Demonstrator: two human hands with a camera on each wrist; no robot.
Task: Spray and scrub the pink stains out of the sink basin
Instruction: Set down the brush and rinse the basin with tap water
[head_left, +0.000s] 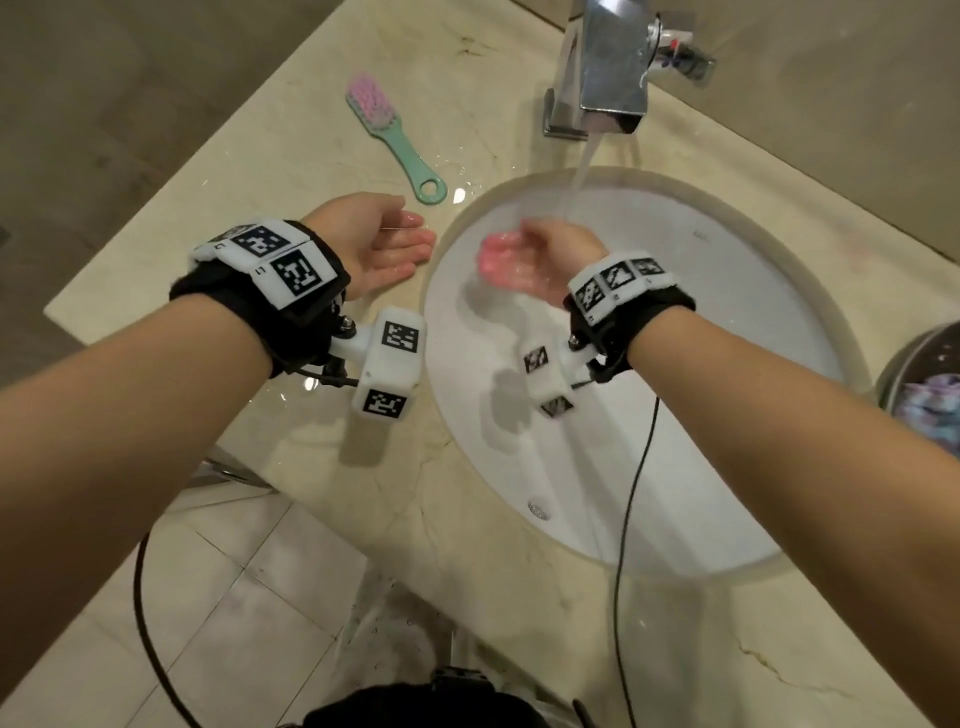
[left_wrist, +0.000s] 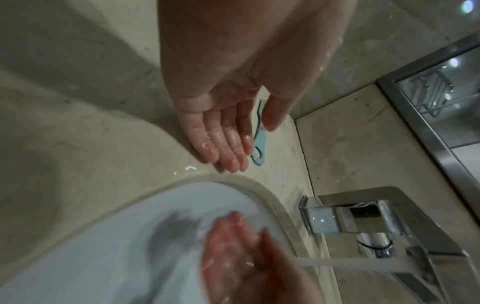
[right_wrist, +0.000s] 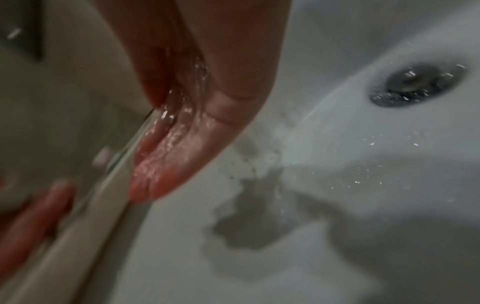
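The white oval sink basin (head_left: 675, 332) sits in a beige marble counter. Water runs from the chrome faucet (head_left: 608, 67) onto my right hand (head_left: 511, 260), which is cupped palm up over the basin's far left side, fingers pink and wet, holding nothing. In the right wrist view the right hand (right_wrist: 166, 148) catches the stream above the basin (right_wrist: 337, 226), with the drain (right_wrist: 415, 84) off to the right. My left hand (head_left: 400, 247) is open, palm up and wet, above the counter just left of the rim, empty. A scrub brush (head_left: 395, 135) with pink bristles and a green handle lies on the counter beyond it.
A dark round container (head_left: 924, 384) with bluish cloth stands at the right edge. The counter (head_left: 291, 166) around the brush is wet. Cables hang from both wrist cameras. A mirror frame with a wire rack reflected (left_wrist: 436, 98) rises behind the faucet (left_wrist: 350, 218).
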